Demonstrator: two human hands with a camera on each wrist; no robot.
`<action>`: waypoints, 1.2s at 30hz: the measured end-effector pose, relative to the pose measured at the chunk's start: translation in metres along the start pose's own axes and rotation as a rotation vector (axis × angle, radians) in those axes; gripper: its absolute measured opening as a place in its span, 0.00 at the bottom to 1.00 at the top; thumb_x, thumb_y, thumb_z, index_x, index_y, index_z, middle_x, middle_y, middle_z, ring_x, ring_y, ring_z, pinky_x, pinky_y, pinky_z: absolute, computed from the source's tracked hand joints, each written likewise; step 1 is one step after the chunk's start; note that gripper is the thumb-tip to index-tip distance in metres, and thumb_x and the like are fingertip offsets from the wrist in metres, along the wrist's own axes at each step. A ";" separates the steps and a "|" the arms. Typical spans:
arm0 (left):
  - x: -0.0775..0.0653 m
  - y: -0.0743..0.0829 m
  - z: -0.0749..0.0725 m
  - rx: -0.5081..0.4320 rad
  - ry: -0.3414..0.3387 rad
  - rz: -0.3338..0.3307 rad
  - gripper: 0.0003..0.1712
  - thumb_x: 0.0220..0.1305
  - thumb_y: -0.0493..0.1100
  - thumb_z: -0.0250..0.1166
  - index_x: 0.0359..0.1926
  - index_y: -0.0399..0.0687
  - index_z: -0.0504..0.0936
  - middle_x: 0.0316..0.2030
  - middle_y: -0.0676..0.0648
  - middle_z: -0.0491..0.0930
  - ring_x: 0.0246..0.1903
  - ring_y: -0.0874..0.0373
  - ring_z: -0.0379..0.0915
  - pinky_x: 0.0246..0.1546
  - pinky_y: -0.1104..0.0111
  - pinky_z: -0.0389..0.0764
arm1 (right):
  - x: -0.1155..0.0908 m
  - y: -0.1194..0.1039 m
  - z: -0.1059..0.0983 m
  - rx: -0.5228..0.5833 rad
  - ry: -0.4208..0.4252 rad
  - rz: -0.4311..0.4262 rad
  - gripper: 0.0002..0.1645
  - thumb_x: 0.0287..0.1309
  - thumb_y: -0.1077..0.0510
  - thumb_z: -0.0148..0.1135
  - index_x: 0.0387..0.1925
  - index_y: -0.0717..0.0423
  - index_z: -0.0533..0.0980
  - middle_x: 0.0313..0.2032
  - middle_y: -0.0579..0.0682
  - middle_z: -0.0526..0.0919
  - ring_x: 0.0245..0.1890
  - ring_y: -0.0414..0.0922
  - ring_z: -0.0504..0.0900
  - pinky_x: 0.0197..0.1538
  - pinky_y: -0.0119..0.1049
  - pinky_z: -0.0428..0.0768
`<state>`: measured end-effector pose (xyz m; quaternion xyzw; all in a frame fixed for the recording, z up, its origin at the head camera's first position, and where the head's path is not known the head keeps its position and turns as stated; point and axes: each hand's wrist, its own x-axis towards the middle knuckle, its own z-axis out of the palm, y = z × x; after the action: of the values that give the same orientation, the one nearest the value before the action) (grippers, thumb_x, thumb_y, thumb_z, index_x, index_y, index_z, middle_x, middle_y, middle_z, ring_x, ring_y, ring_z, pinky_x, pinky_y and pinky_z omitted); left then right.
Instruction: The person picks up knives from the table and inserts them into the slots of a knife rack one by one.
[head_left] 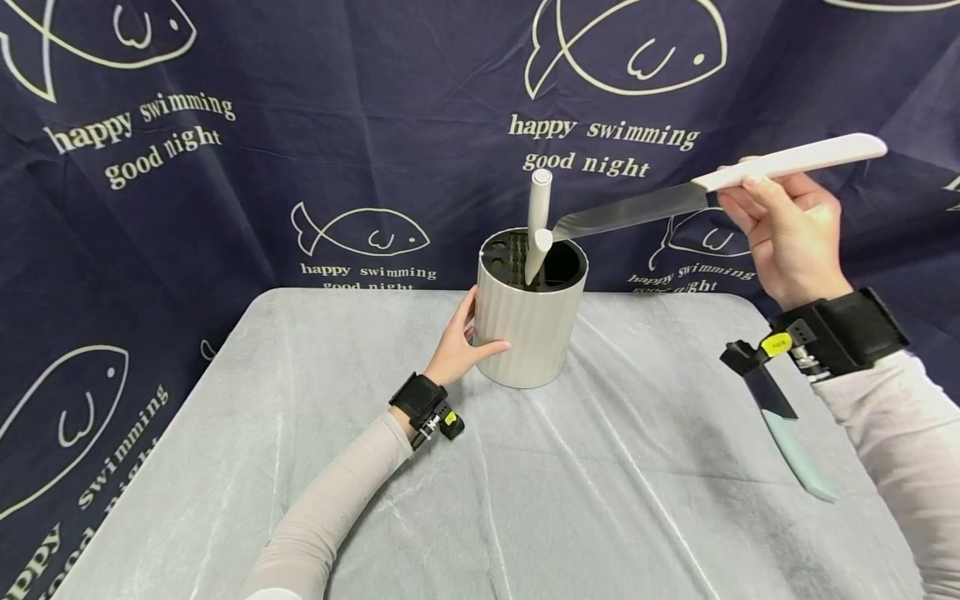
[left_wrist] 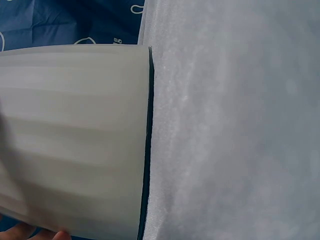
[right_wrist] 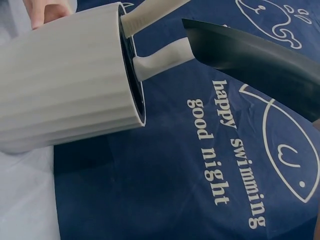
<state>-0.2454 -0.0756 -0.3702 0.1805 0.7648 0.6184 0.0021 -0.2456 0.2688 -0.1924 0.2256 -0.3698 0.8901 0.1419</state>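
A white ribbed knife block (head_left: 529, 333) stands upright on the table, two white knife handles (head_left: 539, 200) rising from its black slotted top. My left hand (head_left: 461, 342) grips the block's left side, thumb across the front; its fingertips (left_wrist: 62, 235) show at the block's edge in the left wrist view. My right hand (head_left: 791, 229) holds a white-handled knife (head_left: 637, 210) by its handle, up and to the right of the block. The blade points left and slopes down, its tip overlapping the block's rim in the head view. In the right wrist view the blade (right_wrist: 255, 57) looks dark.
On the right of the grey cloth-covered table (head_left: 360, 492) lies a knife with a mint-green handle (head_left: 798, 458), its blade partly behind the right wrist's camera strap. A navy curtain (head_left: 420, 125) printed with white fish and lettering hangs close behind the table.
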 end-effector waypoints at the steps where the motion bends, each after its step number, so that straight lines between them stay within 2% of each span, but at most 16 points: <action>1: 0.000 0.001 0.000 0.001 0.001 -0.003 0.57 0.60 0.34 0.68 0.77 0.41 0.37 0.76 0.39 0.38 0.75 0.47 0.39 0.73 0.51 0.54 | 0.000 0.001 0.001 -0.004 -0.004 0.001 0.10 0.57 0.81 0.54 0.42 0.80 0.76 0.34 0.69 0.85 0.32 0.55 0.88 0.43 0.42 0.87; 9: -0.002 0.000 0.001 -0.003 0.004 0.023 0.57 0.60 0.34 0.69 0.76 0.38 0.37 0.76 0.38 0.39 0.75 0.45 0.39 0.73 0.49 0.53 | 0.000 0.011 0.009 -0.088 -0.040 0.001 0.11 0.58 0.80 0.55 0.43 0.79 0.76 0.36 0.67 0.85 0.34 0.53 0.88 0.46 0.40 0.86; 16: -0.003 0.001 0.001 -0.004 0.005 0.013 0.57 0.60 0.35 0.69 0.77 0.41 0.37 0.76 0.39 0.39 0.75 0.46 0.39 0.73 0.51 0.54 | 0.003 0.015 0.019 -0.156 -0.076 0.000 0.13 0.57 0.79 0.57 0.45 0.79 0.75 0.36 0.65 0.86 0.35 0.52 0.88 0.48 0.39 0.85; 23: -0.002 0.001 0.001 -0.004 0.009 0.028 0.57 0.59 0.34 0.69 0.76 0.37 0.37 0.76 0.38 0.39 0.75 0.44 0.40 0.73 0.50 0.54 | 0.005 0.015 0.034 -0.221 -0.135 0.002 0.13 0.54 0.79 0.60 0.44 0.78 0.76 0.35 0.64 0.86 0.36 0.50 0.87 0.46 0.37 0.86; 36: -0.002 0.001 0.001 -0.010 0.013 0.021 0.57 0.59 0.34 0.69 0.77 0.40 0.38 0.76 0.39 0.40 0.75 0.46 0.40 0.73 0.50 0.54 | 0.012 0.021 0.057 -0.393 -0.236 -0.024 0.14 0.50 0.81 0.62 0.42 0.76 0.78 0.34 0.60 0.87 0.36 0.47 0.87 0.43 0.33 0.86</action>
<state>-0.2435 -0.0753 -0.3698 0.1843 0.7599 0.6233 -0.0085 -0.2480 0.2141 -0.1635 0.3005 -0.5474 0.7666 0.1494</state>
